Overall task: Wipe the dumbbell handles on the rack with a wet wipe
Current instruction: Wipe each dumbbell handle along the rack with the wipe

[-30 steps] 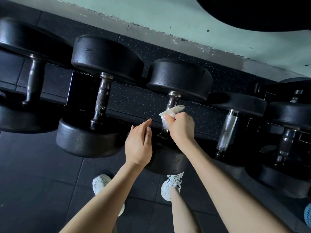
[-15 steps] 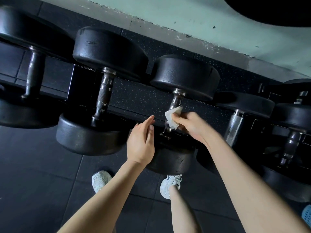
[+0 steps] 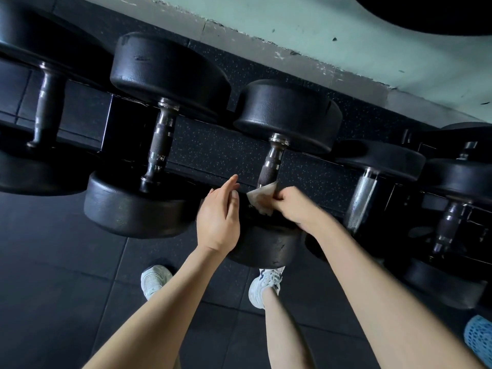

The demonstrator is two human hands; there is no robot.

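Black dumbbells lie side by side on a dark rack (image 3: 213, 153). My right hand (image 3: 295, 206) grips a white wet wipe (image 3: 262, 199) wrapped around the near end of the middle dumbbell's metal handle (image 3: 271, 166). The far part of that knurled handle shows bare above the wipe. My left hand (image 3: 219, 217) hovers just left of the handle with fingers straight, holding nothing. The neighbouring dumbbell handle (image 3: 161, 145) to the left is uncovered, and a shinier handle (image 3: 363, 201) lies to the right.
A pale green wall (image 3: 319, 30) runs behind the rack. Dark rubber floor tiles (image 3: 53, 288) lie below, with my two white sneakers (image 3: 155, 280) on them. A blue mesh object (image 3: 479, 339) sits at the lower right edge. More dumbbells (image 3: 452, 217) fill the right.
My right hand slid the wipe down the middle handle toward the near weight head, baring the upper handle. My left hand stayed beside it.
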